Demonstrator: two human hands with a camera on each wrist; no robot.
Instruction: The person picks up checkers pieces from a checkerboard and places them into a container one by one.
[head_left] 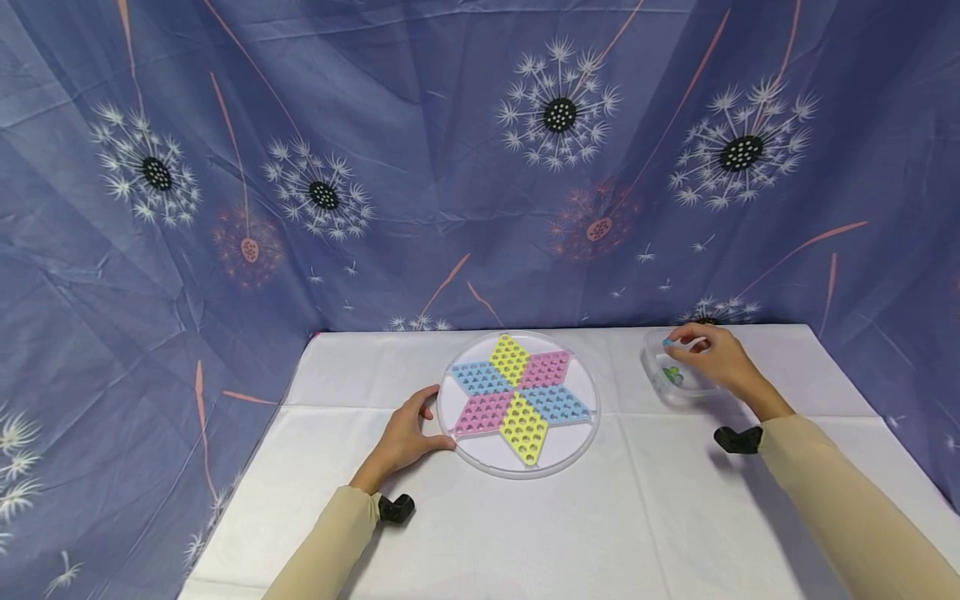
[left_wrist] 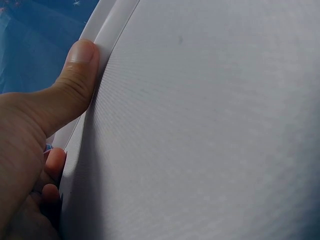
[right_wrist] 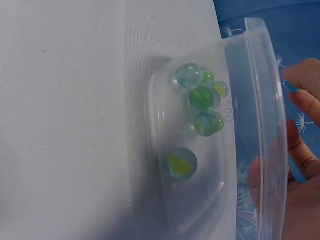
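In the head view a round white Chinese checkers board [head_left: 472, 454], with a star of yellow, pink and blue points, lies on the white cloth. My left hand [head_left: 405, 433] rests at its left edge, thumb and forefinger spread along the rim. The left wrist view shows the left thumb [left_wrist: 80, 65] lying straight against that rim. At the right, my right hand [head_left: 712, 354] pinches a small blue marble [head_left: 667, 342] between thumb and fingertips, above a clear plastic box [head_left: 660, 383]. Several glass marbles [right_wrist: 201, 98] with green and yellow swirls sit in the box.
A white cloth [head_left: 540, 533] covers the table. Behind it and along the sides hangs a blue curtain [head_left: 420, 167] with dandelion prints. The clear box stands near the back right of the table, apart from the board.
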